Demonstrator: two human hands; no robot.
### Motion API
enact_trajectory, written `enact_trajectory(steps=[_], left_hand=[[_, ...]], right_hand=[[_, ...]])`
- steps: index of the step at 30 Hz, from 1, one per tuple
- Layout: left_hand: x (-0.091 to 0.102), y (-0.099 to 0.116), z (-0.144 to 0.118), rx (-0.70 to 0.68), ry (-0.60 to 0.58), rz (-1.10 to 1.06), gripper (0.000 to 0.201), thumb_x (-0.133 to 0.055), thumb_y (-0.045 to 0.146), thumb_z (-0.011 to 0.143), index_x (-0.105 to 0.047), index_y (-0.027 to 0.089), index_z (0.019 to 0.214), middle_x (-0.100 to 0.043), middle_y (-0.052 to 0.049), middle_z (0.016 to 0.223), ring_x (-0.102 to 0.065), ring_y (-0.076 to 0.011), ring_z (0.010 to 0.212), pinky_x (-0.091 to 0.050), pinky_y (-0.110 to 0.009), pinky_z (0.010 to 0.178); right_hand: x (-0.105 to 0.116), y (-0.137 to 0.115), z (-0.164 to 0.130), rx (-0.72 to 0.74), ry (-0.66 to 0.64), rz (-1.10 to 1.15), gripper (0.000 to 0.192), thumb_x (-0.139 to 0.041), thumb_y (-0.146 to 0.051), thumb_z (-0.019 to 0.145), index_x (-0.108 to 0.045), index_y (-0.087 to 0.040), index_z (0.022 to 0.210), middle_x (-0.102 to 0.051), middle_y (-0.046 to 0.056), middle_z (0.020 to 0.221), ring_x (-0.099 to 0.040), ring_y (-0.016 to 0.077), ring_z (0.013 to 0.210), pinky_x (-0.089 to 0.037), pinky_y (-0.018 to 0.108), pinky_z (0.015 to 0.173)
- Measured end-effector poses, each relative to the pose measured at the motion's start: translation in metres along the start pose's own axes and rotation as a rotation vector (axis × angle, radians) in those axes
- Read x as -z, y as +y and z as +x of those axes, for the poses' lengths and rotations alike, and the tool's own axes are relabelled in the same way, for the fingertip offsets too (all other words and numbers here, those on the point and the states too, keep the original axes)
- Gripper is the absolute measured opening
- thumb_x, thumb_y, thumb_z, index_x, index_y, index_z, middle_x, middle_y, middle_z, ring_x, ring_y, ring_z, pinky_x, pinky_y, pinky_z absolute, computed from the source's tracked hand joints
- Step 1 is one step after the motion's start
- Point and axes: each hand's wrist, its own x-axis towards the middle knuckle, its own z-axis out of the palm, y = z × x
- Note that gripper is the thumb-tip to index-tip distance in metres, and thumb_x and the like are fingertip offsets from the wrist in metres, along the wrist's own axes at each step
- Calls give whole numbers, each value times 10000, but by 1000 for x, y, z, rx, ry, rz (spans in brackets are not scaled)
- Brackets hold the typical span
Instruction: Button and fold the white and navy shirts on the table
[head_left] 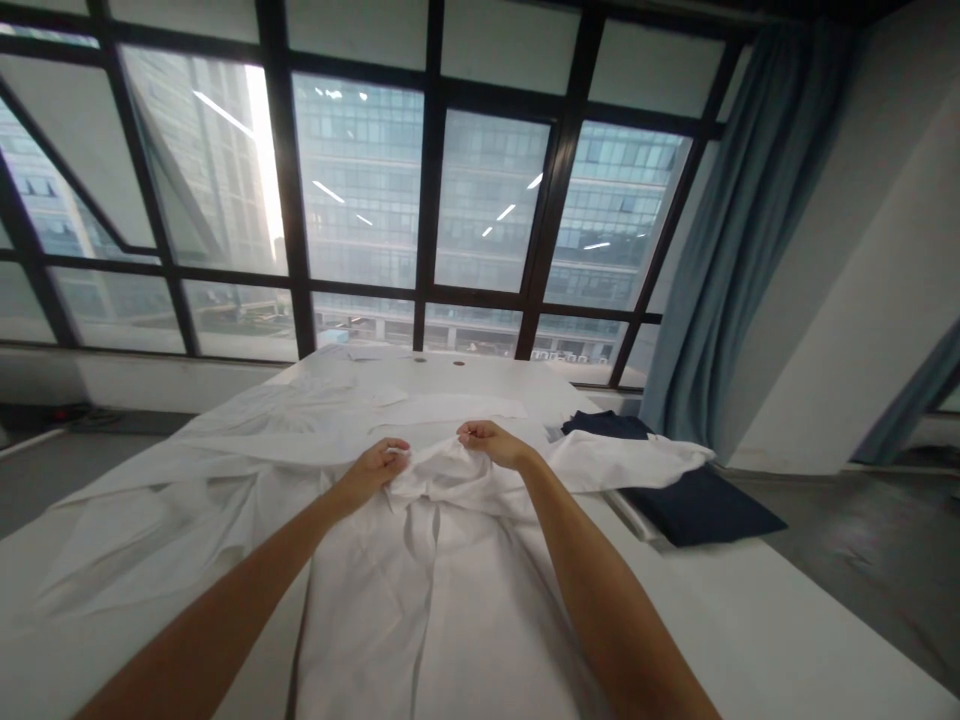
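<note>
A white shirt (480, 600) lies spread on the table, its body toward me and one sleeve (630, 460) stretched out to the right. My left hand (381, 466) pinches the bunched cloth at the left of the collar area. Slightly farther off and to the right, my right hand (487, 442) grips the same bunched part between thumb and fingers. Between the two hands the fabric is gathered and lifted a little. Exactly which edge is held cannot be made out.
The white table (787, 610) reaches to the windows. More white cloth (247, 490) lies crumpled on the left. Folded dark navy fabric (697, 510) sits at the right under the sleeve. A blue curtain (735, 250) hangs at the back right.
</note>
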Motion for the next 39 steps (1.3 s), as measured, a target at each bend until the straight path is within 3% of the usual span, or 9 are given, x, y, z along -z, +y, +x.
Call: enact_trajectory(steps=[6, 9, 14, 19, 23, 28, 32, 35, 39], left_hand=[[17, -2, 8, -110, 188, 155, 415, -720, 489, 662, -555, 180, 885, -497, 80, 554, -443, -72, 500, -318, -183, 489], [21, -6, 12, -169, 298, 148, 429, -751, 493, 614, -569, 185, 852, -555, 49, 629, -493, -91, 555, -377, -199, 526], [19, -4, 9, -295, 359, 329, 357, -697, 526, 675, -635, 189, 776, -636, -29, 746, -583, -168, 726, -469, -277, 679], [9, 0, -2, -528, 388, 706, 277, -678, 471, 727, -683, 211, 821, -612, -45, 791, -563, -186, 755, -464, -297, 721], [6, -4, -2, -532, 381, 860, 225, -571, 413, 825, -623, 209, 745, -568, -23, 699, -526, -163, 658, -436, -277, 649], [16, 8, 6, -452, 403, 1023, 279, -436, 371, 893, -538, 209, 689, -561, -34, 700, -533, -187, 680, -423, -300, 657], [4, 33, 19, -442, 369, 1286, 124, -492, 218, 835, -600, 190, 780, -633, -93, 848, -563, -250, 821, -399, -368, 749], [-23, 48, 34, -582, 201, 1315, 242, -582, 208, 800, -628, 208, 1038, -640, -109, 1094, -539, -277, 1007, -358, -402, 869], [-46, 55, 58, -580, -30, 1238, 119, -583, 288, 845, -678, 232, 890, -675, -75, 930, -550, -246, 930, -351, -375, 878]], right_hand=[[1, 11, 2, -114, -102, 87, 452, -744, -495, 661, -602, -158, 926, -427, -90, 547, -301, 49, 494, -190, 196, 473], [1, 13, 3, -132, -141, 134, 442, -758, -465, 661, -603, -154, 934, -440, -92, 549, -304, 44, 491, -192, 187, 465], [-3, 9, 0, -99, -94, 325, 463, -838, -384, 577, -571, -162, 883, -573, -40, 730, -479, 63, 598, -347, 191, 546], [-8, 7, 2, -65, 76, 450, 435, -855, -349, 554, -568, -179, 834, -545, -63, 671, -479, 59, 546, -353, 196, 521], [-6, 7, 5, -24, 140, 490, 466, -870, -332, 522, -609, -182, 879, -575, -51, 691, -519, 67, 582, -386, 207, 576], [7, 8, 3, -58, 142, 245, 447, -857, -364, 526, -622, -162, 848, -575, -52, 618, -503, 78, 566, -382, 233, 588], [13, 6, 2, -148, 158, 146, 407, -824, -396, 568, -616, -160, 826, -534, -65, 584, -433, 57, 516, -311, 207, 508], [16, 0, 5, -140, 190, 223, 392, -812, -386, 581, -603, -167, 830, -525, -70, 602, -417, 49, 507, -287, 201, 486], [18, -8, 9, -89, 119, 397, 406, -815, -358, 593, -602, -181, 889, -512, -78, 600, -427, 54, 520, -293, 205, 504]])
